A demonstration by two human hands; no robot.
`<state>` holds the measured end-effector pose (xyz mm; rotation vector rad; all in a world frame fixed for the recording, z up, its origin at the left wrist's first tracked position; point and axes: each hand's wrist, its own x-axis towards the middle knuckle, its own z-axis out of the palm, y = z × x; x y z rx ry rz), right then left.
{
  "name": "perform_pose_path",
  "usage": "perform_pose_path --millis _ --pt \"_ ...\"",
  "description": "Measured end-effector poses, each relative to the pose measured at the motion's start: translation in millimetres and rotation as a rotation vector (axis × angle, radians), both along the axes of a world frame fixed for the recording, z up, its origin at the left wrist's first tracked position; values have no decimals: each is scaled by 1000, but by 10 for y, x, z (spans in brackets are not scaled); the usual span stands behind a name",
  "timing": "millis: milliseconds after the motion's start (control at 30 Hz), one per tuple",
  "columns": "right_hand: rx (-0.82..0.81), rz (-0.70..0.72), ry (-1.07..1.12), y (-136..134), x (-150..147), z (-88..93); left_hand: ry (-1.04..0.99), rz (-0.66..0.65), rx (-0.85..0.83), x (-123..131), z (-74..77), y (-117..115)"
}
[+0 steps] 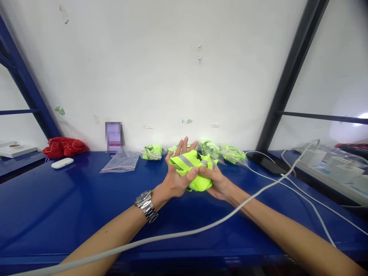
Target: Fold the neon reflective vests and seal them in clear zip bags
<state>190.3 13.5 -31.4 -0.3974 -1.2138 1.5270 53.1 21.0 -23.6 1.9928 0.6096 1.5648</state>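
Note:
A crumpled neon-yellow reflective vest (pixel 186 161) with grey strips is bunched between my two hands above the blue table. My left hand (pixel 174 180) has its thumb pressed on the front of the bundle, while its fingers stretch up behind it. My right hand (pixel 217 182) grips the other side, thumb on top and the remaining fingers mostly hidden beneath. Behind the hands, along the wall, lie several similar yellow bundles in clear bags, among them a left bagged bundle (pixel 152 151) and a right bagged bundle (pixel 233 154). A flat clear zip bag (pixel 122 160) rests to the left.
A white cable (pixel 184 233) crosses in front of my forearms. On the left are a red cloth bundle (pixel 64 147), a white earbud case (pixel 62 163) and an upright phone (pixel 114 138). A black phone (pixel 266 163) lies right, beside white chargers (pixel 342 168). Metal posts flank the table.

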Motion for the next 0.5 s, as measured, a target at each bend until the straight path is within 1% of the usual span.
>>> perform_pose_path --millis 100,200,267,333,433,467,500 --pt "-3 32 -21 3 -5 4 107 49 41 -85 -44 63" --pt "13 17 -30 43 10 -29 266 -24 27 -182 -93 177" --pt "36 4 -43 92 50 -64 420 -83 -7 -226 -82 232" --pt "51 -32 -55 151 114 -93 559 -140 -71 -263 -17 232" --pt "35 -145 -82 240 233 -109 766 -242 -176 -414 153 152" --pt "28 -187 -99 265 271 -106 847 -220 -197 -519 216 127" --pt "27 -228 -117 287 305 -100 912 -134 -202 -660 275 116"
